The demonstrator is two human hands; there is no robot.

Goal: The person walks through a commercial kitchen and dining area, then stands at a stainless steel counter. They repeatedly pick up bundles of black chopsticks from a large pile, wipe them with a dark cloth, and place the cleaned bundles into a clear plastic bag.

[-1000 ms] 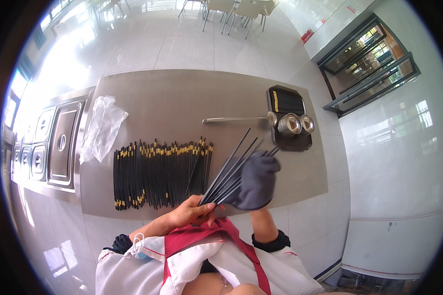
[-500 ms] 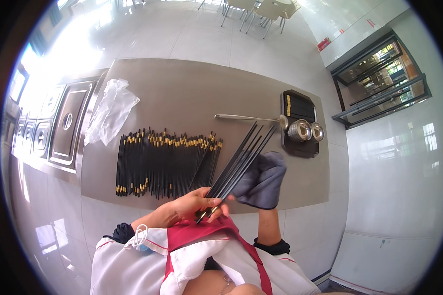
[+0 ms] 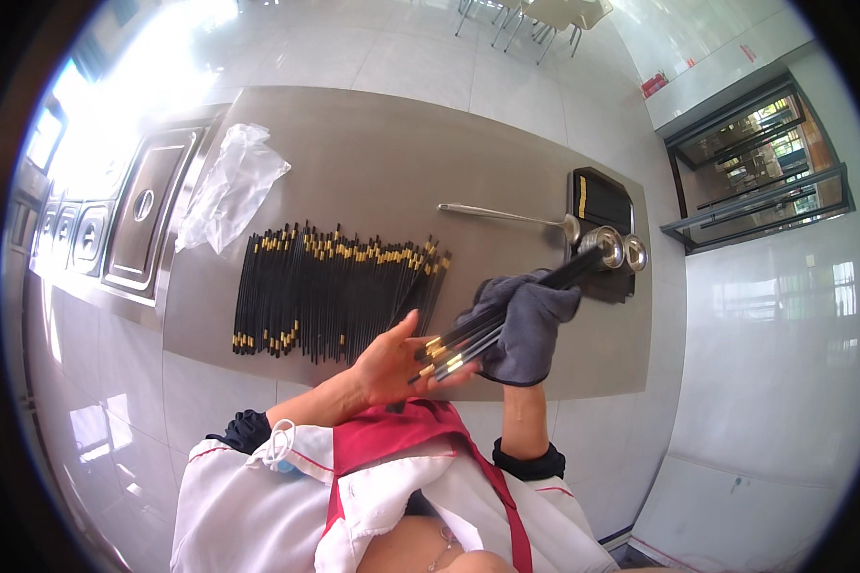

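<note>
A bundle of black chopsticks (image 3: 468, 341) with gold bands slants up to the right in front of my body. Around its middle wraps a dark grey cloth (image 3: 530, 329), which covers my right hand (image 3: 524, 358); the fingers are hidden, but the cloth is closed round the bundle. My left hand (image 3: 392, 368) is open at the gold-banded ends, thumb raised and apart, fingers stretched beneath or behind the sticks. Whether those fingers touch them I cannot tell. Left of my hands, many more chopsticks (image 3: 339, 296) lie side by side on the steel table (image 3: 373, 143).
A crumpled clear plastic bag (image 3: 234, 186) lies at the table's left. Toward the right are a long-handled ladle (image 3: 506, 215), a dark tray (image 3: 607, 177) with more chopsticks, and round metal containers (image 3: 634, 253) on it. A steel counter with lidded wells (image 3: 148, 210) adjoins on the left.
My left hand has loosened from round the chopsticks, its thumb lifting away. The cloth is now wrapped round the bundle, which has tilted lower to the right. The whole view has shifted slightly.
</note>
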